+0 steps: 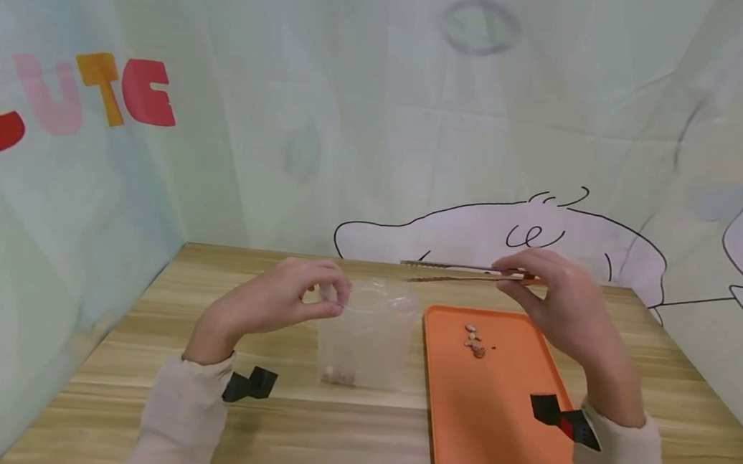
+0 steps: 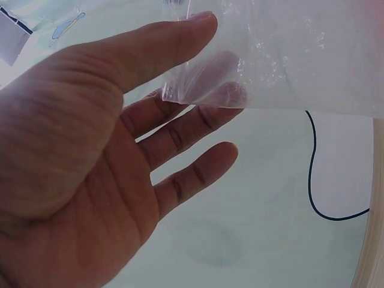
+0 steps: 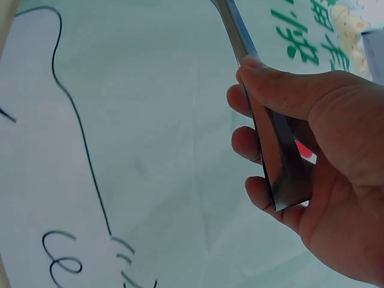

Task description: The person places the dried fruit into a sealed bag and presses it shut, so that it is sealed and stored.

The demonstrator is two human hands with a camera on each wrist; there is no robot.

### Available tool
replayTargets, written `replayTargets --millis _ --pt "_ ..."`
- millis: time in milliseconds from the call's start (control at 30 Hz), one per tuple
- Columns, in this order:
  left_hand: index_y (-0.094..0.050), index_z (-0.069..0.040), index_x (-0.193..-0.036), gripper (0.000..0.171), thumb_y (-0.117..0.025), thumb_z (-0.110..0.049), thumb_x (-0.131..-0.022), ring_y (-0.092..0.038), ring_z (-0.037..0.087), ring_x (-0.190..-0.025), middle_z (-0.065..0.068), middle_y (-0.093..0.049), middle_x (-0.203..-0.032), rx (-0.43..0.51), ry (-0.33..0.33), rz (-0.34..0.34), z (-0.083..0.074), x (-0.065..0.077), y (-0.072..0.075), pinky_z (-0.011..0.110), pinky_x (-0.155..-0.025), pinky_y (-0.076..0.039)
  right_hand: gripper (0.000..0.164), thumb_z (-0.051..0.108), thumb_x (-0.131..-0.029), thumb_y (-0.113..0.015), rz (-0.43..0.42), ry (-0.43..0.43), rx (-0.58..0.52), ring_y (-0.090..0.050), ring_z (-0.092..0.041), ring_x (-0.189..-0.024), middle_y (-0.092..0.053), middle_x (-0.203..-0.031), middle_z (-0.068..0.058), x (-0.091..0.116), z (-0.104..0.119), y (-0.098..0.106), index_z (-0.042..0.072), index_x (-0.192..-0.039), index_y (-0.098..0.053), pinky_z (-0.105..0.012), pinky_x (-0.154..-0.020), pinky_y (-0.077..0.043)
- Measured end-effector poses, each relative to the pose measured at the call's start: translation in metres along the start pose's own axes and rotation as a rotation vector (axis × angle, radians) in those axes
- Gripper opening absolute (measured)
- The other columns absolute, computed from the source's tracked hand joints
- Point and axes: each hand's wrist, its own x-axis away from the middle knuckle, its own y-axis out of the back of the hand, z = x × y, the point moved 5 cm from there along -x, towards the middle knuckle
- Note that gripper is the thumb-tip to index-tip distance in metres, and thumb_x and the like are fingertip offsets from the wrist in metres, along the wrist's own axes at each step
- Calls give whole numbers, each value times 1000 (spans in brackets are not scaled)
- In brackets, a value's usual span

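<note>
A clear plastic bag (image 1: 370, 340) stands upright on the table, its mouth at the top, with a few small brownish pieces (image 1: 338, 376) at its bottom. My left hand (image 1: 283, 294) pinches the bag's upper left edge between thumb and fingers; the left wrist view shows the film (image 2: 288, 60) between them. In my right hand (image 1: 563, 303) are metal tongs (image 1: 453, 272), gripped near their closed end. Their two arms stand slightly apart, nothing between the tips, which hover over the bag's right upper edge. The right wrist view shows the thumb and fingers round the tongs (image 3: 270, 144).
To the right of the bag lies an orange tray (image 1: 495, 413) with several small brown pieces (image 1: 474, 341) near its far end. The wooden table (image 1: 344, 438) ends at a printed cloth backdrop (image 1: 328, 114), with another cloth side on the left.
</note>
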Motion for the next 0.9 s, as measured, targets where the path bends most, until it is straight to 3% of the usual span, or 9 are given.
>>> replayTargets --millis 267,433,567,733,900 --pt "-65 -21 -98 10 -72 -15 -94 -61 5 -89 -14 -63 -97 -11 1 -8 0 0 1 32 -80 -51 23 -2 -82 -79 102 -123 8 -68 -17 -84 -72 -97 1 14 -48 0 11 -101 -74 -39 -73 -55" --pt "-66 -19 -99 9 -71 -14 -94 -60 5 -89 -14 -62 -97 -9 3 -3 1 0 1 32 -80 -51 20 4 -87 -77 301 -286 -16 -69 -27 -91 -73 -102 -8 29 -76 -5 5 -107 -74 -45 -75 -55" --pt "-66 -19 -98 7 -71 -15 -95 -60 5 -88 -14 -62 -97 -8 7 -4 1 0 1 31 -79 -50 19 11 -91 -74 473 -386 -25 -66 -22 -86 -71 -98 -7 43 -99 -18 3 -108 -72 -41 -71 -54" --pt "-66 -18 -97 6 -71 -15 -95 -61 4 -87 -14 -63 -96 -5 3 -6 2 0 1 31 -78 -51 17 18 -94 -71 617 -425 -60 -57 -14 -79 -68 -91 0 59 -122 -37 4 -104 -72 -35 -67 -47" --pt "-66 -21 -97 9 -71 -13 -94 -60 4 -87 -14 -62 -96 -8 -7 -13 2 0 1 32 -78 -50 11 13 -92 -73 630 -439 -77 -57 -14 -75 -67 -86 1 67 -133 -48 3 -97 -73 -34 -65 -47"
